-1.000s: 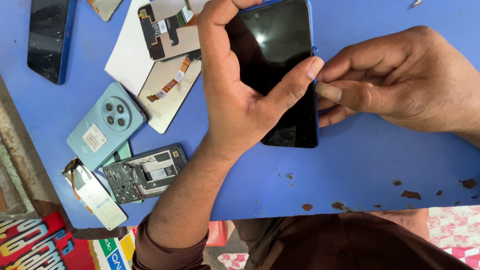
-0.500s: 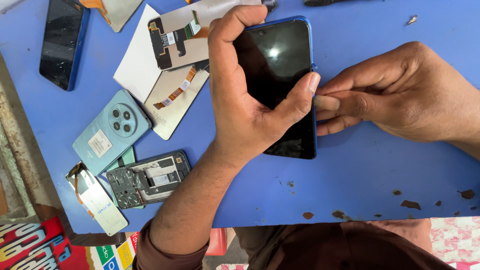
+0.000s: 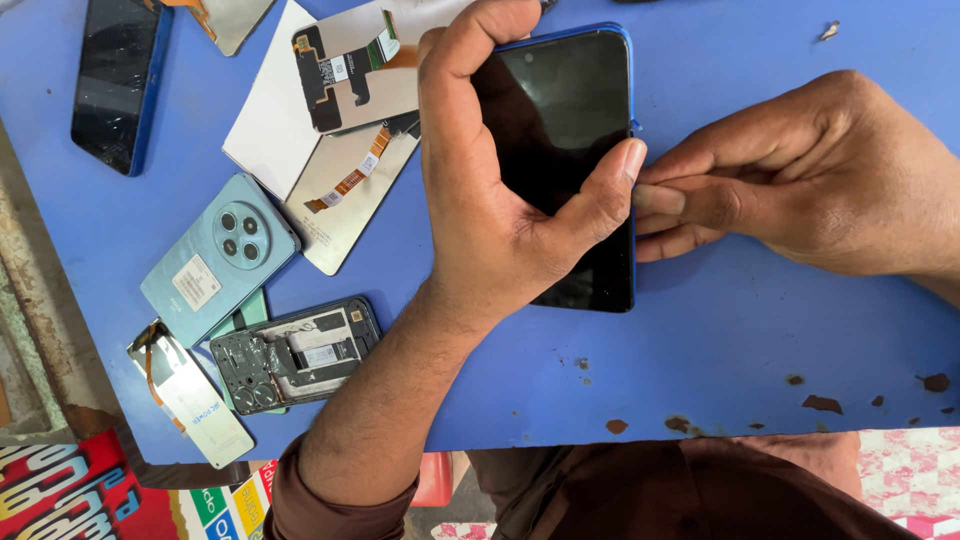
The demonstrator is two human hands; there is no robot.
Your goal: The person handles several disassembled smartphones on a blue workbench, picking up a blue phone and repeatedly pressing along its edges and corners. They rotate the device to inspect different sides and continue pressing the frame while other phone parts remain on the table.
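- Your left hand [image 3: 500,200] clamps the blue-framed, black-screened phone [image 3: 575,130]; your right hand [image 3: 800,180] pinches its right edge.
- It lies screen-up on the chipped blue tabletop [image 3: 740,350].
- Its long axis runs away from you.
- Teal back cover [image 3: 215,255] lies well left.

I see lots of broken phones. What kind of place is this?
Probably a phone repair bench: an opened phone frame, loose screen panels and a detached back cover lie on the blue table.

phone [image 3: 575,150] | blue frame, dark glossy screen, switched off | lies flat, screen up, long side running away from the person | on the blue table, upper middle | partly covered by a hand, right edge touched by fingertips
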